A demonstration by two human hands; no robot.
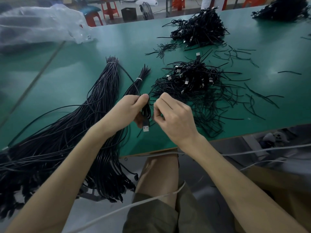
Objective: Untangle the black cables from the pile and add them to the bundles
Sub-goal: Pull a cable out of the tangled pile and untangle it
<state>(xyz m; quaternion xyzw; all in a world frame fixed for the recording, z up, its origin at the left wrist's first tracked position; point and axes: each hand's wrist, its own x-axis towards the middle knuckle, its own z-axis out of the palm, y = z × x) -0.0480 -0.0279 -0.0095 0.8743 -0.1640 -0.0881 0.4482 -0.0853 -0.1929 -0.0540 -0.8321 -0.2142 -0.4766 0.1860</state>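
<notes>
Blk cable [146, 110], looped; silver USB plug [146, 128]

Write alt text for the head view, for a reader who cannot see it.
A left hand grips a small coiled black cable, USB plug hanging down, while the right hand curls its fingers beside it, above a green table. Two tied bundles of black cables lie to the left; a tangled pile lies to the right.

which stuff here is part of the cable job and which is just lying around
Job: left hand, right hand, coiled cable, tangled pile, big bundle, small bundle.
Lying about: plastic bag, red stools, loose black strands.
</notes>
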